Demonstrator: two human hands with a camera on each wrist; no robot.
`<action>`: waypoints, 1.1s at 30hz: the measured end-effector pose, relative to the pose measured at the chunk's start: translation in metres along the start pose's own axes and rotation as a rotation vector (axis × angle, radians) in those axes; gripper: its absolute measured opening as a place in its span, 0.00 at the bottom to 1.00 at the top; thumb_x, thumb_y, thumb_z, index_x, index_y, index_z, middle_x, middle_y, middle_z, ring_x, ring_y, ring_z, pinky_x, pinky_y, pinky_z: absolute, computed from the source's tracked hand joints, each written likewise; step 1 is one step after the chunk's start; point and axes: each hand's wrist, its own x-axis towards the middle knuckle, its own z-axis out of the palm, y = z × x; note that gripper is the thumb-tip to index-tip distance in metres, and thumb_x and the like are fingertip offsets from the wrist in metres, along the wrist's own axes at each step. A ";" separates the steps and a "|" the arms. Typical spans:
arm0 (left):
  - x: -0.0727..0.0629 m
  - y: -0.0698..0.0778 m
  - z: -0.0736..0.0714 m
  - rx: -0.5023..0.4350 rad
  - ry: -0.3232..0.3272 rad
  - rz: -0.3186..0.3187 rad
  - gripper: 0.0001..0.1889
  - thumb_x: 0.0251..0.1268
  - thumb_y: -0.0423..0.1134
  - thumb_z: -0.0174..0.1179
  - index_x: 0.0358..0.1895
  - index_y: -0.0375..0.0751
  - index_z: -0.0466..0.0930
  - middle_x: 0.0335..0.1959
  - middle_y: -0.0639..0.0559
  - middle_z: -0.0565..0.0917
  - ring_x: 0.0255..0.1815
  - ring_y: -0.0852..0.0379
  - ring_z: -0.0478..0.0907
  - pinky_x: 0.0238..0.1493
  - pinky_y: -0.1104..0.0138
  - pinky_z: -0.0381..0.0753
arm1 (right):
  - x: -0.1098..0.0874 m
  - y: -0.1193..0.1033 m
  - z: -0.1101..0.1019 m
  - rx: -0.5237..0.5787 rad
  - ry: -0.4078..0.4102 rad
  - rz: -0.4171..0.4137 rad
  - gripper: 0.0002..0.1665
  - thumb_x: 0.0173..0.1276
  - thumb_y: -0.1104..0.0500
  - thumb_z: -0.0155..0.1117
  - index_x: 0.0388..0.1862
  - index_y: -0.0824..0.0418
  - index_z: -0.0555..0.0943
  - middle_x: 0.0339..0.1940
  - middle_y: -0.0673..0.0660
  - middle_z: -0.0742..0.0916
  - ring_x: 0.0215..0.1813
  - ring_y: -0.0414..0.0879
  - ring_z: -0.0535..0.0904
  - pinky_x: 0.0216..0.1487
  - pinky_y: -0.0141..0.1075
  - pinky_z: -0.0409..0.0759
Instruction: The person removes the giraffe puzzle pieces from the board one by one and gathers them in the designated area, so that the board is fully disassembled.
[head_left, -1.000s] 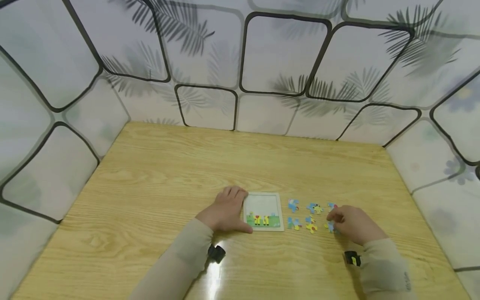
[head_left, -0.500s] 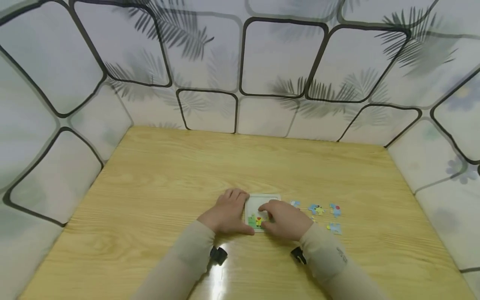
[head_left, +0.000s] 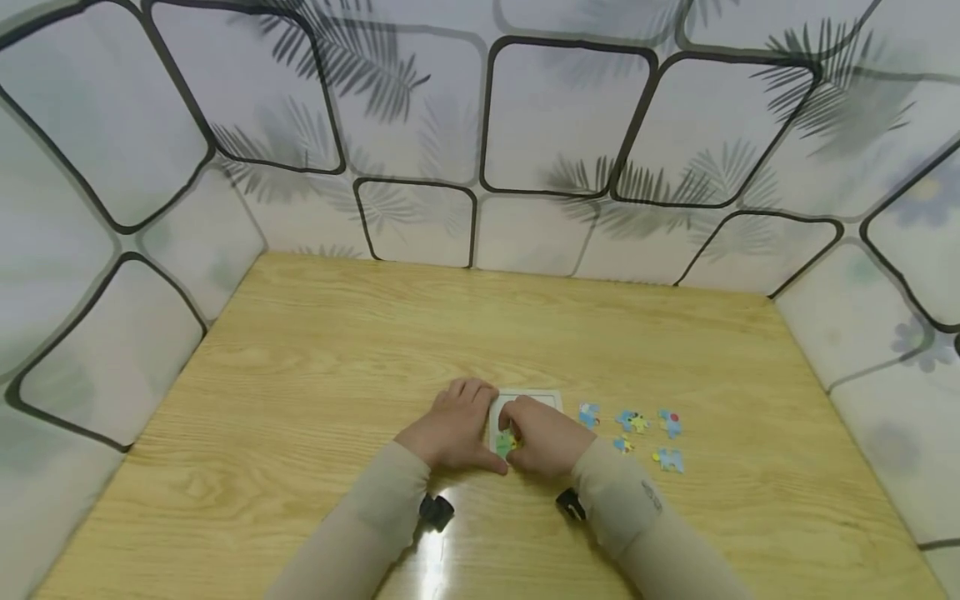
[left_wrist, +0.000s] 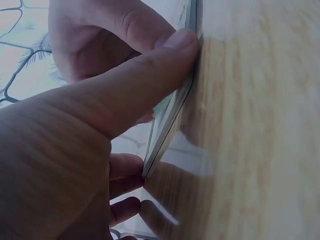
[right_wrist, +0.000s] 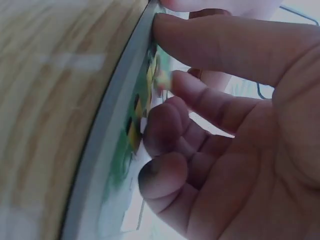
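A small pale puzzle board (head_left: pixel 535 397) with a green and yellow picture lies on the table. My left hand (head_left: pixel 453 429) holds it at the left side, thumb along the near edge, fingers at the far left corner. My right hand (head_left: pixel 551 435) is over the board and covers most of it, fingers curled. In the right wrist view a small, blurred yellow-green puzzle piece (right_wrist: pixel 162 80) shows at the right index fingertip, close over the picture. The right thumb (right_wrist: pixel 172 30) lies at the board's edge, near the left thumb (left_wrist: pixel 182 40).
Right of the board lie several loose jigsaw pieces, among them a blue one (head_left: pixel 588 414), a blue-yellow one (head_left: pixel 632 421) and one with a red spot (head_left: pixel 670 422). The wooden table (head_left: pixel 375 333) meets patterned fabric walls (head_left: pixel 562 117) at its back and sides.
My right hand has come left from the loose pieces to over the board, shifting slightly further left in the last half second. The left hand has stayed at the board's left side.
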 end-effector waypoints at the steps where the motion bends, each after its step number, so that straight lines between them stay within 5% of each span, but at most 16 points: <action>1: 0.000 0.000 0.000 0.002 0.001 0.000 0.56 0.46 0.67 0.74 0.73 0.37 0.62 0.71 0.47 0.64 0.72 0.45 0.57 0.72 0.50 0.60 | 0.001 0.001 0.000 0.012 0.005 -0.010 0.18 0.58 0.66 0.73 0.45 0.62 0.77 0.34 0.51 0.75 0.35 0.43 0.71 0.37 0.38 0.73; 10: 0.002 0.001 -0.002 0.014 -0.019 -0.010 0.57 0.47 0.68 0.73 0.74 0.37 0.60 0.72 0.46 0.63 0.73 0.44 0.56 0.72 0.49 0.60 | -0.007 0.017 0.000 0.155 0.072 -0.076 0.10 0.68 0.65 0.66 0.45 0.55 0.79 0.34 0.45 0.82 0.34 0.38 0.77 0.36 0.35 0.78; 19: 0.004 0.001 0.000 0.015 -0.008 -0.020 0.58 0.45 0.69 0.74 0.74 0.37 0.61 0.71 0.46 0.64 0.72 0.45 0.58 0.71 0.50 0.61 | -0.033 0.041 -0.018 0.276 0.128 -0.021 0.08 0.70 0.61 0.67 0.47 0.55 0.82 0.35 0.45 0.84 0.38 0.38 0.80 0.39 0.34 0.80; 33: 0.003 0.000 -0.001 0.006 -0.026 -0.007 0.59 0.46 0.68 0.73 0.76 0.36 0.58 0.73 0.44 0.63 0.74 0.43 0.55 0.74 0.49 0.57 | -0.090 0.072 -0.026 0.240 0.029 0.117 0.05 0.69 0.59 0.68 0.42 0.51 0.84 0.34 0.43 0.84 0.37 0.40 0.80 0.37 0.34 0.80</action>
